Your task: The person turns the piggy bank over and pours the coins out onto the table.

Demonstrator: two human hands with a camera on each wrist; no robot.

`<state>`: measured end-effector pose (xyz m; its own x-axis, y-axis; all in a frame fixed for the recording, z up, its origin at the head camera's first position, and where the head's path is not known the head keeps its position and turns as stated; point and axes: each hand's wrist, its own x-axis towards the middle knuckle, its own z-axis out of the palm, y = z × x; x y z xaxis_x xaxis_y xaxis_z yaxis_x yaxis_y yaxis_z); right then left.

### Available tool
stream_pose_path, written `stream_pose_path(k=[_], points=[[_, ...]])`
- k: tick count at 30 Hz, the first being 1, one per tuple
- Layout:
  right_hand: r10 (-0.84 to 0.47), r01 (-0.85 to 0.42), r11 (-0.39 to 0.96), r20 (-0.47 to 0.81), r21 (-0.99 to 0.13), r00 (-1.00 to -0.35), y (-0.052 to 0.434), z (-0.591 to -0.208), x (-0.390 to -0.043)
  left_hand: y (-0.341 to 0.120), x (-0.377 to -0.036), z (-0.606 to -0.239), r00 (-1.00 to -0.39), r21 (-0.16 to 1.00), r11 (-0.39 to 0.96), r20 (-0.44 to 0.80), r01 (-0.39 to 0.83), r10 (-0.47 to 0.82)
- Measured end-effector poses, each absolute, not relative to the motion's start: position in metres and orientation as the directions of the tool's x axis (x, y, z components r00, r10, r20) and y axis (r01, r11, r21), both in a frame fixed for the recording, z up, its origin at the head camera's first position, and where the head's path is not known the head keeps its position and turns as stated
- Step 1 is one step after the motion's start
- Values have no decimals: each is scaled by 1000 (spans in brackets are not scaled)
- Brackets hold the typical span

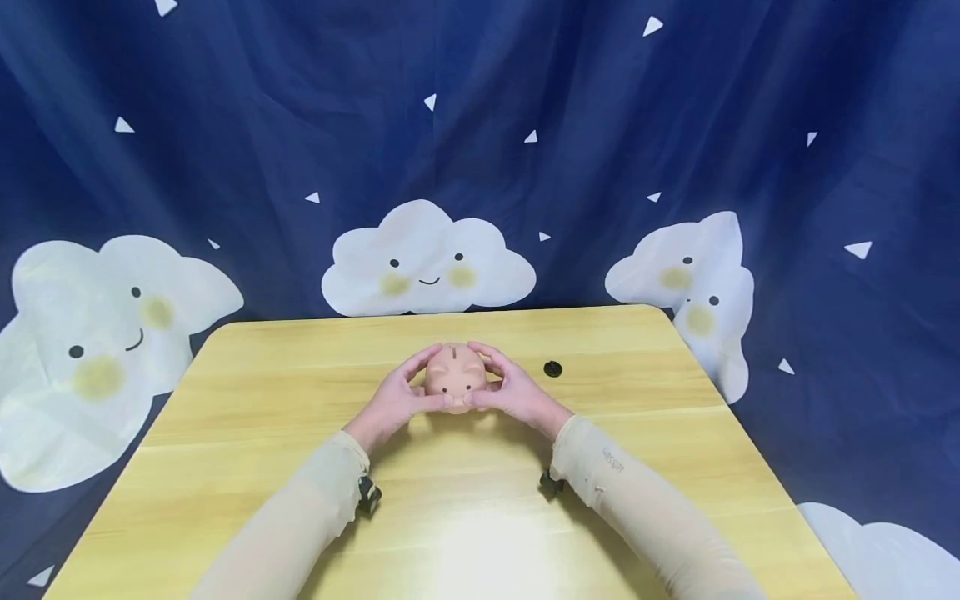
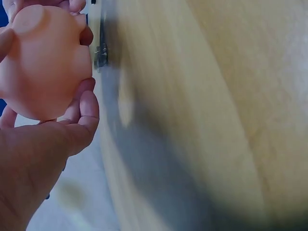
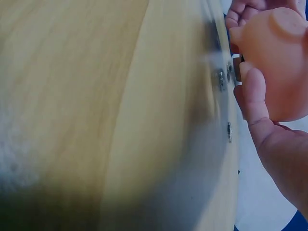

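A pink piggy bank point(image 1: 455, 373) is held upright between both hands, its face toward me and its coin slot on top. My left hand point(image 1: 396, 394) grips its left side, with the thumb at the snout. My right hand point(image 1: 522, 396) grips the other side the same way. Both wrist views show a gap between the piggy bank point(image 2: 45, 62) and the table. Small shiny round pieces point(image 3: 222, 79) lie beneath it, seen edge-on; they look like coins. A small dark brown piece point(image 3: 237, 70) shows by its underside, too unclear to name.
A black round plug point(image 1: 552, 368) lies on the wooden table point(image 1: 247, 433), right of the hands. Behind the table's far edge hangs a dark blue curtain point(image 1: 480, 167) with white clouds. Black wrist cameras point(image 1: 368, 495) sit under the sleeves.
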<state>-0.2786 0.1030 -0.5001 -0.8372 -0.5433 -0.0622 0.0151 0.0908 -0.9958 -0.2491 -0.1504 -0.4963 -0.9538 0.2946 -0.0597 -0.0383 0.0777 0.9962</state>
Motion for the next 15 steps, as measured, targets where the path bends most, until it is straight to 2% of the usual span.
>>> stream_pose_path(k=[15], points=[[-561,8,85,-54,-996,-826,103,-498,-279,-151,-248,-492,-955,993,112,-72,-41,289]])
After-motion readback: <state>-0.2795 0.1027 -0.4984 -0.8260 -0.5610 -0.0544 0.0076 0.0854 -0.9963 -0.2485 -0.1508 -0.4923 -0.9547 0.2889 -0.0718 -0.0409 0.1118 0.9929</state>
